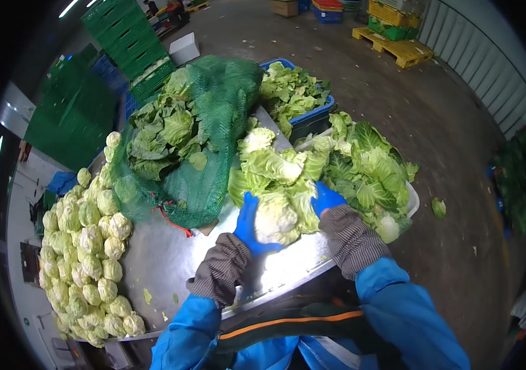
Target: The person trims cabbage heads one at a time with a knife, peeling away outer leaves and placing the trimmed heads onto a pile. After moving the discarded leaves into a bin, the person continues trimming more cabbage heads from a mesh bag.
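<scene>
A pale cabbage head (276, 219) lies near the front edge of the metal table (158, 259). My left hand (249, 229), in a blue glove, cups its left side, thumb curving under the near side. My right hand (327, 199), also gloved in blue, grips the outer cabbage leaves (306, 209) on the head's right; some of its fingertips are hidden by them. Loose green leaves (272, 165) lie just beyond the head. To the left rests a green mesh sack (204, 191) with leafy, untrimmed cabbages (167, 132) at its mouth.
Many trimmed cabbages (90, 240) are piled at the table's left. A blue crate (321, 111) of leaves stands behind, and a white-rimmed container (413, 200) heaped with leaves at right. Green crates (121, 37) are stacked at far left; a yellow pallet (398, 49) lies farther back.
</scene>
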`<state>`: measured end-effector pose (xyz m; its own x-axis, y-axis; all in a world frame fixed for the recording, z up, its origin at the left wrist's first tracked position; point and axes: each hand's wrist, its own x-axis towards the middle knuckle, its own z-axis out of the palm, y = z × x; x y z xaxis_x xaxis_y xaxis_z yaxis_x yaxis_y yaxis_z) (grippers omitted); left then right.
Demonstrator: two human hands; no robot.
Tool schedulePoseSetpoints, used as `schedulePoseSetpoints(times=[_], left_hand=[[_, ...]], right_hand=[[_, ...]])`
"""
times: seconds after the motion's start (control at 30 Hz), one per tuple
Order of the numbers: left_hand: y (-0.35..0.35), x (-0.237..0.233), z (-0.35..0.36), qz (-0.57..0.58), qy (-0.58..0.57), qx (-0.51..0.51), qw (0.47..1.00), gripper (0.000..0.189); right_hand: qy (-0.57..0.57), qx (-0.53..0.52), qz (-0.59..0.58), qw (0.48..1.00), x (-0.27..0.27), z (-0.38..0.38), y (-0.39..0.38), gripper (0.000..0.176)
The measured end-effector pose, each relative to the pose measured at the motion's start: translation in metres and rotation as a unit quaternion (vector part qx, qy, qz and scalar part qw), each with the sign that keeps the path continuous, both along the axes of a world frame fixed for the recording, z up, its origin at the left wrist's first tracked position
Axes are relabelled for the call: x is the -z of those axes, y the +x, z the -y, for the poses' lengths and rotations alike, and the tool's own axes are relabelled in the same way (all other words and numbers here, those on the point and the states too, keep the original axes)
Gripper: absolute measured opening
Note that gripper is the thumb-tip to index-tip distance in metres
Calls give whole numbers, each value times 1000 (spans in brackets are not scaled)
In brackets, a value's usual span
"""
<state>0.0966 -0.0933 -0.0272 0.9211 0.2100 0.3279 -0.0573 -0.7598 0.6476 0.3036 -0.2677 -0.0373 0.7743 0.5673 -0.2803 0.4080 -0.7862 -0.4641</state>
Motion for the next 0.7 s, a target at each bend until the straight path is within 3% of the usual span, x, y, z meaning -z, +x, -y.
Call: schedulePoseSetpoints(times=[0.13, 0.17, 0.27, 0.3, 0.4, 0.43, 0.53, 0.57, 0.67, 0.7], left_hand=[[-25, 15, -12, -68, -236, -61, 968, 119], [-22, 20, -12, -59, -266, -85, 958, 116], [-6, 14, 3, -63, -270, -168, 946, 112], [-3, 17, 1, -62, -193, -166, 965, 109], [4, -10, -4, -143, -109, -131, 975, 110], [5, -11, -5, -154, -107, -111, 976, 112], [6, -7, -2, -142, -67, -111, 981, 114], [6, -17, 0, -165, -91, -113, 975, 117], [-2, 14, -4, -55, -28, -70, 996, 120], [-6, 14, -2, -48, -39, -75, 995, 122]], right_hand=[[-14, -55, -30, 998, -15, 8, -22, 52], [-12, -92, 29, 995, -12, 12, -23, 53], [-7, -94, 112, 989, -83, 19, -37, 52], [79, -128, 181, 972, -84, 23, -39, 36], [-39, -295, 198, 934, -105, 22, -65, 23], [-13, -289, 225, 930, -105, 18, -71, 9], [1, -229, 260, 938, -63, 2, -41, 11], [-63, -169, 224, 958, -58, -9, -28, 27], [63, -185, 144, 970, -72, -21, -24, 49], [-10, -231, 131, 964, -102, -28, -43, 63]])
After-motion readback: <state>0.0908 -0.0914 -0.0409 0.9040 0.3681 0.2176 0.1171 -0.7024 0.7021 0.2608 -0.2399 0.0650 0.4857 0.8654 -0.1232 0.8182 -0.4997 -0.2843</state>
